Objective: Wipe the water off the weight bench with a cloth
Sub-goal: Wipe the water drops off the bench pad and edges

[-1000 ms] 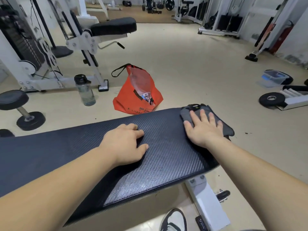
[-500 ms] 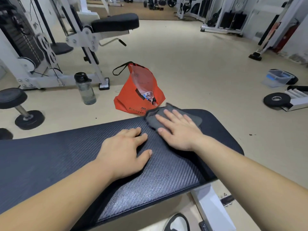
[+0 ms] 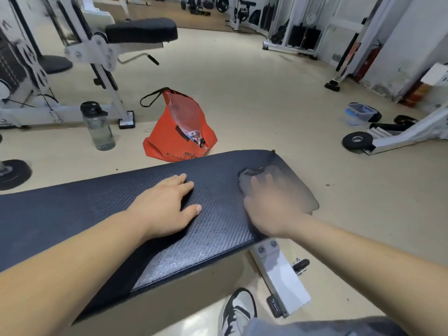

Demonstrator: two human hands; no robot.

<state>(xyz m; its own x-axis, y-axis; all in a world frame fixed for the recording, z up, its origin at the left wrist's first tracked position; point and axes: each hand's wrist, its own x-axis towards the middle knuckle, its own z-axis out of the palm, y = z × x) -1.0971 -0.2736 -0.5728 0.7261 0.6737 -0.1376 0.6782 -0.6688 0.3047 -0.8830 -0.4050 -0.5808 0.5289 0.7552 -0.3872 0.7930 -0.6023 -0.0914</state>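
Note:
A dark blue weight bench (image 3: 97,214) with a woven-texture pad runs across the lower frame, its right end near the middle right. A damp sheen shows on the pad near its front edge. My left hand (image 3: 167,204) lies flat on the pad, fingers spread, holding nothing. My right hand (image 3: 274,204), blurred by motion, presses flat on a grey cloth (image 3: 247,177) at the bench's right end. Most of the cloth is hidden under the hand.
An orange bag (image 3: 177,137) and a clear water bottle (image 3: 98,127) stand on the floor beyond the bench. White gym machines stand at the left. A weight plate (image 3: 357,140) and a plastic box (image 3: 358,112) lie at the right. My shoe (image 3: 238,311) is below the bench.
My right hand has slid the cloth from the middle of the far edge toward the right end and nearer to me. The left hand has stayed in place.

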